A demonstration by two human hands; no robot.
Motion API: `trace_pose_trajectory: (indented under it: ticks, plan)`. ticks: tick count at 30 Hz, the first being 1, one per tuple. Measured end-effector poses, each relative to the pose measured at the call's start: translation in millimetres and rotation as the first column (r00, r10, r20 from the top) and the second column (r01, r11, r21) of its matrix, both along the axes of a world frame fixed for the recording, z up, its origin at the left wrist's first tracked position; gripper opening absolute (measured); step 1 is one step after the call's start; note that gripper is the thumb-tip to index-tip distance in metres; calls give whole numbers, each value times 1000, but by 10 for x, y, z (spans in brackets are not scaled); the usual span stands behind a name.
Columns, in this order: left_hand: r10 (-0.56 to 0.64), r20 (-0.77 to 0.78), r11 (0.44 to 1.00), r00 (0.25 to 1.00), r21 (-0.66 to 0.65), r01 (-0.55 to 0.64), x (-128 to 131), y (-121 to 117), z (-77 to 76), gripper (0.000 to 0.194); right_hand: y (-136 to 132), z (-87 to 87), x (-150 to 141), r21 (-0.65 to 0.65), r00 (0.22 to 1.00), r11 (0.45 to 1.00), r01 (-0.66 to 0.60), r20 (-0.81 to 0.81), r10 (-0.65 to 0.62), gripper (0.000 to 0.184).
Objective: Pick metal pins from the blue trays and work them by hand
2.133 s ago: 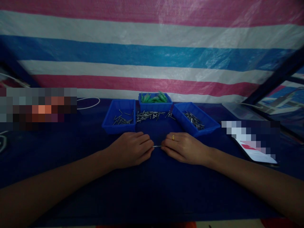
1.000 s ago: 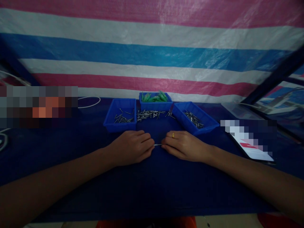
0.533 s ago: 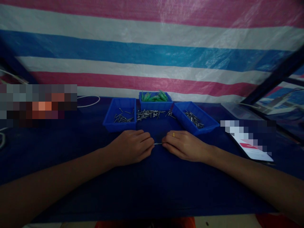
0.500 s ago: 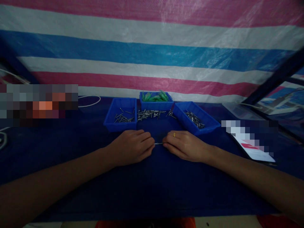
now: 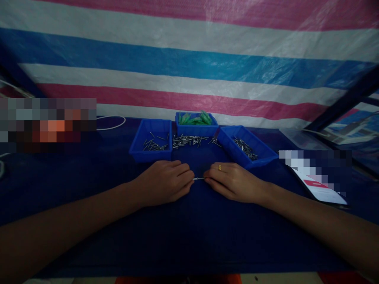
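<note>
My left hand is closed, its fingertips pinching one end of a thin metal pin. The other end is between the fingertips of my right hand, which is closed too and wears a gold-coloured ring. Only the short middle stretch of the pin shows; both ends are covered by fingers. Just behind the hands, a loose pile of similar metal pins lies on the blue table. More pins are in the left blue bin and in the right blue bin.
Behind the pile stands a third blue bin holding green pieces. A flat white-and-red item, partly blurred out, lies at the right. A white cable curls at the back left. Striped plastic sheeting hangs behind the table.
Both hands keep the same grip on the pin and have barely moved. The camera view has shifted slightly.
</note>
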State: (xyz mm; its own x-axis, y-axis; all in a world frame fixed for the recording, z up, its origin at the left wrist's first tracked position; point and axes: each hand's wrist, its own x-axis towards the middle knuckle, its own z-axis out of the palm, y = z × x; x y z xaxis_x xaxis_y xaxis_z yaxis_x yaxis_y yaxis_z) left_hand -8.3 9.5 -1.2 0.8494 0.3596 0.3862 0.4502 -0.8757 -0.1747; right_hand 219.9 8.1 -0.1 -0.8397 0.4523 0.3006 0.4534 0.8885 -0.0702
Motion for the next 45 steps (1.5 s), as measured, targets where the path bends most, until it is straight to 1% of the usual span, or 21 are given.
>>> trace_pose_trajectory:
  ticks: [8,19,31,36,41,45]
  plan:
    - [0,-6,1000,1000,-1,0,1,9,-7,18,5,-10,24,-9,999,1000,6,38,-6,28]
    - [16,-24,1000,1000,-16,-16,-7,11,-12,19,-7,-2,11,3,999,999,33,38,-33,28]
    - [13,-17,1000,1000,1,-13,1,3,-12,19,3,-17,16,11,999,999,42,17,-43,28]
    - [13,-8,1000,1000,10,-13,2,0,-9,20,0,-27,19,6,998,998,67,17,-68,27]
    - [14,7,1000,1000,23,-14,6,1,1,18,-1,-35,29,5,997,997,73,2,-73,27]
    - [25,-12,1000,1000,10,-25,-1,7,-9,15,2,-30,22,6,998,998,69,-3,-69,28]
